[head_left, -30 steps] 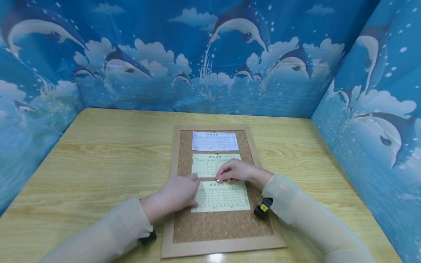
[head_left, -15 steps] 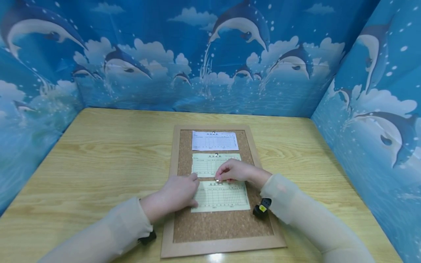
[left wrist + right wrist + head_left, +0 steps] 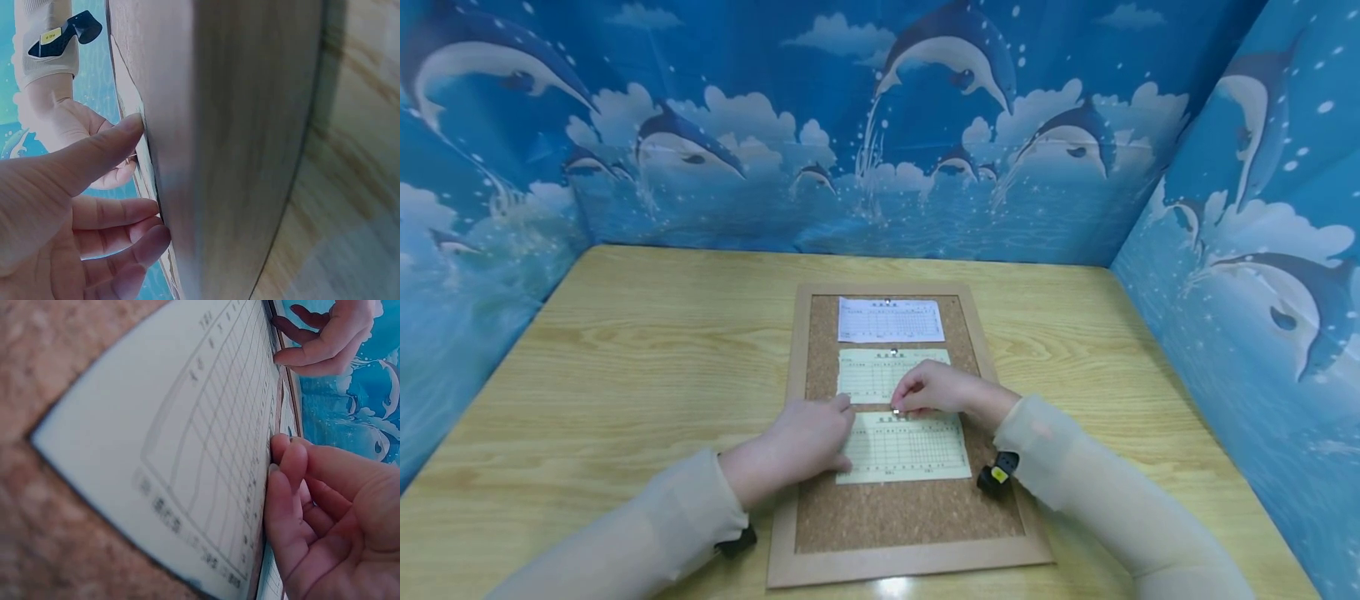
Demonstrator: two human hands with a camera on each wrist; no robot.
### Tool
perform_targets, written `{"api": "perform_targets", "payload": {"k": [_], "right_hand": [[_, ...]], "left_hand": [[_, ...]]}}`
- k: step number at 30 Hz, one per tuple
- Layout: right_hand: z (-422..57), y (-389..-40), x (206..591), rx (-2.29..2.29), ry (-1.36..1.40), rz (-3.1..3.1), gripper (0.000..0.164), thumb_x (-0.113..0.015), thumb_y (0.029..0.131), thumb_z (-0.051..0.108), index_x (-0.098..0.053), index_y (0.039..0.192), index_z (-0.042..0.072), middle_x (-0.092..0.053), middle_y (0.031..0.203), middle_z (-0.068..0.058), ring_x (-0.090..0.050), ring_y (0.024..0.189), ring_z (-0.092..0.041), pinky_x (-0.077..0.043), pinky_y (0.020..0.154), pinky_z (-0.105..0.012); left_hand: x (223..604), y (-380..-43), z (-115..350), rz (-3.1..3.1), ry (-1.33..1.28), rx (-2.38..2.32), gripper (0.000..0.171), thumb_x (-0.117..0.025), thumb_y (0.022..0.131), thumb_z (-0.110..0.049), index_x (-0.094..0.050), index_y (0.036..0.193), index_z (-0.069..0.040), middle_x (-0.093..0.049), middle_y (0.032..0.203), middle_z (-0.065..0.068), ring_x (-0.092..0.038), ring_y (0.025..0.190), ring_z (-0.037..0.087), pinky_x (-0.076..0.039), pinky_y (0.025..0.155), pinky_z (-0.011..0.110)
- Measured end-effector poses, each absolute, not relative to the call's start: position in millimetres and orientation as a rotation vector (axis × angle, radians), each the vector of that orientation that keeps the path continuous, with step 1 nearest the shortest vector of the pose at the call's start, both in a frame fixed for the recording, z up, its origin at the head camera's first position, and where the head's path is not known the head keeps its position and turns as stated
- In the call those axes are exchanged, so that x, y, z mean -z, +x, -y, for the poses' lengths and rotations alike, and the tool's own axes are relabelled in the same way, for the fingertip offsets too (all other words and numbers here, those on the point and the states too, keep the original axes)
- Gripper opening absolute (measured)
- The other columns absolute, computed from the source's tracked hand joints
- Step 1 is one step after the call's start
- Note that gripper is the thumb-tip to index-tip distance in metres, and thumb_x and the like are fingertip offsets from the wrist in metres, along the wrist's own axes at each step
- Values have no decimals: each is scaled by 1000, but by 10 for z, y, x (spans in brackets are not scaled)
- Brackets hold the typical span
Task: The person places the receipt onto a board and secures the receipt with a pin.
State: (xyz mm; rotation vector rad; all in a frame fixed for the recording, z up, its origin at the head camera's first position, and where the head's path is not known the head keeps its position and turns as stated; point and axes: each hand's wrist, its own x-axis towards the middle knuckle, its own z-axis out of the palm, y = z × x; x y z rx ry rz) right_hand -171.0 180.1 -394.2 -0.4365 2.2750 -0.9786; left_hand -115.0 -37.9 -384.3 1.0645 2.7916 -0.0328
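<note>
A framed cork board (image 3: 910,517) lies on the table, bearing three printed slips. My right hand (image 3: 940,390) pinches a small silver thumbtack (image 3: 896,411) between thumb and fingertips, at the top edge of the lowest green slip (image 3: 917,454). In the right wrist view, the pinching right hand (image 3: 319,506) is close against that slip. My left hand (image 3: 805,437) rests on the slip's left side, thumb and fingers spread. The left wrist view has the left hand (image 3: 94,206) with its fingertips down at the board. Part of the middle green slip (image 3: 868,379) is hidden behind my right hand.
A white-lilac slip (image 3: 891,323) is at the top of the board, with a silver tack (image 3: 887,301) at its upper edge. Another tack (image 3: 893,352) sits on the middle slip. The wooden table (image 3: 685,333) is enclosed by a blue dolphin-print curtain (image 3: 850,167).
</note>
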Motion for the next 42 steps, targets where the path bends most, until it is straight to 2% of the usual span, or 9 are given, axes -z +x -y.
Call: {"api": "perform_targets", "payload": {"k": [14, 24, 33, 42], "right_hand": [[-1784, -1701, 3931, 969, -404, -2279, 11, -61, 90, 9, -71, 88, 4, -64, 72, -1, -58, 65, -11, -50, 61, -24], [-1758, -1704, 3893, 861, -463, -2343, 12, -60, 91, 11, -70, 85, 8, -64, 72, 1, -61, 66, -11, -51, 62, -25], [-1748, -1660, 3906, 827, -531, -2427, 11, -61, 91, 16, -69, 83, 13, -63, 71, 4, -57, 64, -11, -48, 63, -26], [-1619, -1578, 3882, 705, -610, -2566, 7, -67, 86, 18, -68, 80, 18, -61, 71, 10, -55, 66, -7, -47, 64, -25]], "left_hand": [[3845, -1154, 389, -2796, 1076, 22, 59, -77, 68, -46, -65, 105, -2, -61, 110, 11, -64, 83, 24, -53, 61, 38], [3834, -1149, 384, -2799, 1079, 29, 58, -77, 68, -46, -64, 103, -2, -60, 103, 10, -63, 79, 22, -53, 60, 37], [3833, -1151, 382, -2791, 1057, 39, 58, -77, 69, -45, -64, 105, -2, -60, 110, 11, -64, 82, 23, -53, 61, 38], [3828, -1150, 383, -2805, 1085, 43, 53, -77, 68, -46, -64, 98, -4, -59, 97, 7, -61, 72, 19, -51, 56, 35]]}}
